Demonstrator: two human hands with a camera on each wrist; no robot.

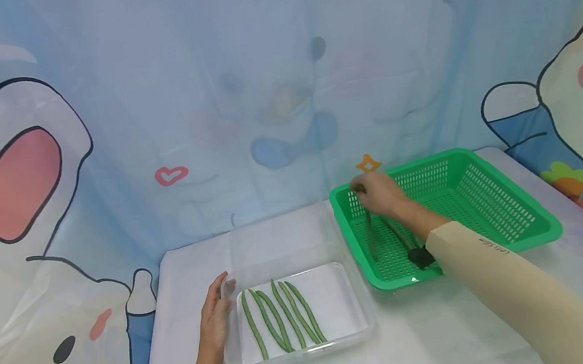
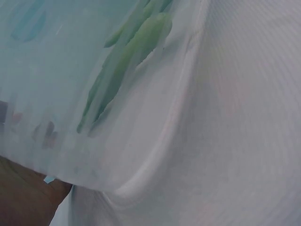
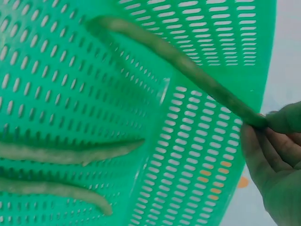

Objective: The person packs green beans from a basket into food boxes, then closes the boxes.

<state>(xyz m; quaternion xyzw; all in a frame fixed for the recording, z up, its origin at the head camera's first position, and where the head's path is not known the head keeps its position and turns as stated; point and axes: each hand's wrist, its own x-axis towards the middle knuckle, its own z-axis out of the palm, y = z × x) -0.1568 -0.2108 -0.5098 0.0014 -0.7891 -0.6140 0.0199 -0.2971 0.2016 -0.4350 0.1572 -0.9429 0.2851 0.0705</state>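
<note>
My right hand [image 1: 380,194] is at the left back corner of the green plastic basket [image 1: 502,249]. Its thumb and fingertips pinch one end of a green bean [image 3: 178,59]; the rest of the bean slants down inside the basket. Two more beans lie on the basket floor, one of them a curved bean [image 3: 56,190]. On the left, my left hand [image 1: 213,323] holds the left side of a clear plastic box [image 1: 342,343], fingers at its back left corner. Several green beans [image 1: 263,319] lie side by side in this box, mostly lengthwise from back to front.
A white cloth covers the table [image 1: 431,336], and the box and basket stand next to each other on it. Behind the table hangs a blue curtain [image 1: 256,87] with cartoon prints. My right forearm crosses over the basket's front rim.
</note>
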